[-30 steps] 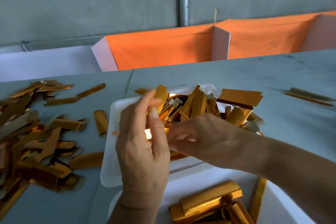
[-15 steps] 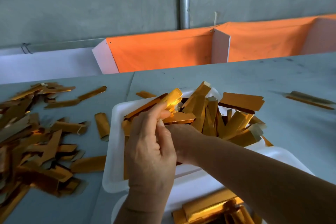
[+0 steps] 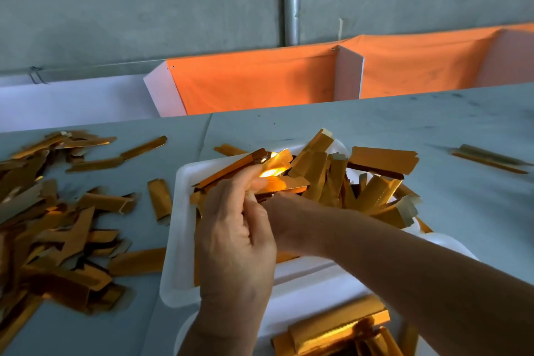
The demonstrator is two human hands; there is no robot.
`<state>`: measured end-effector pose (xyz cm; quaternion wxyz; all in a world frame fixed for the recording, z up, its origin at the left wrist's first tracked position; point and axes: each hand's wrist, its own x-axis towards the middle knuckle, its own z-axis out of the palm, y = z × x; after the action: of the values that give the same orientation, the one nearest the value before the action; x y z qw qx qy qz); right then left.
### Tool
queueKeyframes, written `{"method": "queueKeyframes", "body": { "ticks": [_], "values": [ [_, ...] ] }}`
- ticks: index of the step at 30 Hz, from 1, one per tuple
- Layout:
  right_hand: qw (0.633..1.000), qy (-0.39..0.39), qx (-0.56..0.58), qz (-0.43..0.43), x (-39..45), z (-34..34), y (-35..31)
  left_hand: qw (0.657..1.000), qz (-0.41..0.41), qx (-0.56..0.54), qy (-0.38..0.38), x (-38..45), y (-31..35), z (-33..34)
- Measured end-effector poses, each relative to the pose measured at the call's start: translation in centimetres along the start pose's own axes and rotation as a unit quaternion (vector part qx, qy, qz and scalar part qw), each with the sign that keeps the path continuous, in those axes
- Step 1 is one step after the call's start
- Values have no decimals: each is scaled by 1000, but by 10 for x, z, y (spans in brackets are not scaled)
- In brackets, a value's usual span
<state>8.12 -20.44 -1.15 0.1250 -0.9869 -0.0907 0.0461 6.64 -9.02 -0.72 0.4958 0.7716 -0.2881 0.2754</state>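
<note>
A white tray [image 3: 180, 228] in the middle of the table holds a heap of gold foil strips [image 3: 332, 179]. My left hand [image 3: 234, 234] hovers over the tray's left half and pinches a long gold strip [image 3: 231, 167] between thumb and fingers. My right hand [image 3: 289, 220] reaches in from the right, tucked behind the left hand and down into the heap; its fingers are hidden, so its hold is unclear.
A big loose pile of gold strips [image 3: 52, 225] covers the table's left side. A second white tray [image 3: 318, 289] with folded gold pieces [image 3: 338, 326] sits at the near edge. Two strips [image 3: 488, 157] lie far right. Orange cloth bins [image 3: 260, 81] line the back.
My right hand has pushed deeper into the tray's heap, behind the left hand. The left hand has lifted a long gold strip, and the heap has shifted.
</note>
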Motion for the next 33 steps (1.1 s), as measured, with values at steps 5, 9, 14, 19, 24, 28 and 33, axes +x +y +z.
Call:
{"method": "queueKeyframes", "body": {
  "ticks": [5, 9, 14, 19, 24, 28, 33],
  "values": [
    [931, 124, 334, 82, -31, -21, 34, 998, -29, -11, 58, 1, -5, 1],
    [763, 225, 603, 60, -47, -24, 42, 995, -88, -36, 22, 0, -8, 1],
    [613, 227, 756, 47, -55, -17, 32, 980, -110, -98, -137, -3, -5, 5],
    [590, 229, 772, 64, -62, -9, 31, 981, -105, -107, -120, -4, -9, 2],
    [610, 209, 763, 53, -64, -4, 34, 972, -152, -133, -122, -4, -7, 4],
    [633, 208, 739, 98, -68, -5, 35, 973, -167, -100, -121, -5, -11, 6],
    [543, 203, 806, 118, -74, -5, 46, 971, -224, -75, -45, 0, -21, 3]
  ]
}}
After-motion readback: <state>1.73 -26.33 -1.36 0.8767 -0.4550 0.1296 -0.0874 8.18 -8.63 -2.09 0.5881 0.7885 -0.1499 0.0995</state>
